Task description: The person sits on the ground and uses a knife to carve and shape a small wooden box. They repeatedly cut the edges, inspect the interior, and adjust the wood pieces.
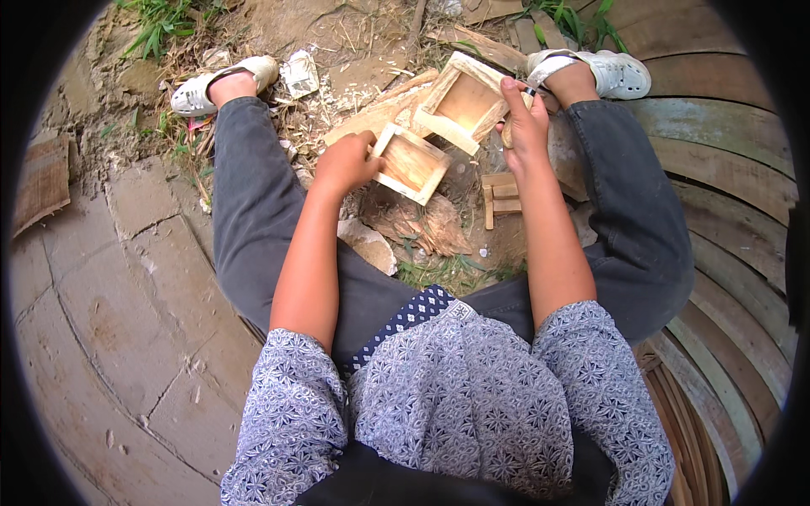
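Observation:
My left hand (348, 164) is closed on the left edge of a small, shallow wooden box (439, 183), whose open side faces up. Just beyond it, a larger pale wooden box (440, 126) is tilted, its open side also toward me. My right hand (527, 126) grips this larger box by its right side, with the thumb along the rim. A short piece with a dark, shiny end (529, 94) and a rounded wooden bit (506, 135) show at the right fingers; what they belong to is partly hidden. The two boxes nearly meet at their corners.
Wood offcuts (359, 125) and pale shavings (337, 94) litter the ground beyond my hands. A small slatted wooden piece (501, 199) lies below my right wrist. Rough bark (430, 226) lies between my legs. Curved planks (709, 126) line the right; cracked paving (110, 337) spreads left.

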### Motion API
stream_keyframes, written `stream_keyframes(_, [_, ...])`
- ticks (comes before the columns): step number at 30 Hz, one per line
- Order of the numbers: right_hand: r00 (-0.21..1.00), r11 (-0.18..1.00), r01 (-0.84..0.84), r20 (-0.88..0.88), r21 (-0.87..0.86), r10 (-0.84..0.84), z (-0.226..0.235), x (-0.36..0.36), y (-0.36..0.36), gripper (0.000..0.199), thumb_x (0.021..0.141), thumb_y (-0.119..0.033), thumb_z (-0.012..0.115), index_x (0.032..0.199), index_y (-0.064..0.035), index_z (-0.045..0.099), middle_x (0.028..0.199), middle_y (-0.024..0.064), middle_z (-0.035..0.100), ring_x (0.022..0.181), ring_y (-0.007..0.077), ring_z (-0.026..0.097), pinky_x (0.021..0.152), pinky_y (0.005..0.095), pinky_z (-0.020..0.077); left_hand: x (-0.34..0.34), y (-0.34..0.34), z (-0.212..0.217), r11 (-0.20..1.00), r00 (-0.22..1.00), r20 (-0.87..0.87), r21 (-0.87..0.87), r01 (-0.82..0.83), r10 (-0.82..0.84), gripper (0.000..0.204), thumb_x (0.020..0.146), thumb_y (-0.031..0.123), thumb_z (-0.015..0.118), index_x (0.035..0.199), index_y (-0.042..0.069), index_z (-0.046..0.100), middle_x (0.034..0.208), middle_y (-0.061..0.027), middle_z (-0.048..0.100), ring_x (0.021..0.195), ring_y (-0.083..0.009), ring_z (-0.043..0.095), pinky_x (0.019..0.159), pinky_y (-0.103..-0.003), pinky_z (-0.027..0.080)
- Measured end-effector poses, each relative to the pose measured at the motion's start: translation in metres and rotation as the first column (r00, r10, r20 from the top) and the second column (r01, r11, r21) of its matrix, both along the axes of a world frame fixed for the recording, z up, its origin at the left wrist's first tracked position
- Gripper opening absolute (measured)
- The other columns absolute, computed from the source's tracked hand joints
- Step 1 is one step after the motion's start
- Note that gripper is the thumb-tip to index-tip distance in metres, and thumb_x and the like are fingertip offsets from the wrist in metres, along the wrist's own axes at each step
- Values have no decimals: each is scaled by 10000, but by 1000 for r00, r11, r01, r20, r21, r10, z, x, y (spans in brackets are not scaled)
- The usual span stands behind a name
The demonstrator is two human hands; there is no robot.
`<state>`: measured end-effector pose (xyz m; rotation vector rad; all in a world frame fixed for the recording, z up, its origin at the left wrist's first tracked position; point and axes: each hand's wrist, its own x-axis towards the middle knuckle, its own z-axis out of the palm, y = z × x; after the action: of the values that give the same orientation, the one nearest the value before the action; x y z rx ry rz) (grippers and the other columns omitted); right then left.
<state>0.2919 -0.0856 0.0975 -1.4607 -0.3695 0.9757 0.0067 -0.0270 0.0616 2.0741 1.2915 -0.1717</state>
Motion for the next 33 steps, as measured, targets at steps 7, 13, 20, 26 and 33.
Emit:
stream_keyframes(7, [965,965,-263,13,17,262,14,-13,0,554,821,-440,845,1182,-131,561,1045,-5,667,878,75,602,584,241,451,21,-13,15,935,951,290,-296,194,-105,642,762,386,860,1231,4,646,1032,-171,741,947,-278,714,849,-371,544])
stream_keyframes(13, [937,937,-347,-51,-41,345,9,-37,-2,526,853,-468,810,1186,-135,574,1033,-6,674,872,71,597,571,237,452,11,3,34,987,769,623,-144,-68,143,819,785,422,846,1383,-36,524,1280,-211,642,1087,-288,669,933,-392,533])
stream_keyframes(20, [934,905,-341,15,-256,356,-9,-49,-1,526,986,-433,641,1332,-48,548,1087,46,696,900,98,621,575,238,484,10,1,76,975,919,389,173,-139,62,404,882,289,722,1206,55,654,1129,-149,687,1016,-285,670,837,-397,529])
stream_keyframes(26, [705,664,-548,146,-509,694,-2,-43,-12,519,984,-306,539,1437,-52,520,1250,144,683,1130,244,641,828,382,519,3,1,55,897,987,82,432,87,-136,365,843,250,736,1162,103,639,1038,-120,652,990,-356,636,809,-463,520])
stream_keyframes(33, [225,390,-628,323,-673,919,27,-51,-21,541,930,-165,508,1450,-14,509,1338,271,608,1247,398,590,1076,434,446,19,-10,32,869,998,15,493,41,-55,343,829,316,774,978,71,587,947,-124,629,916,-353,645,741,-471,534])
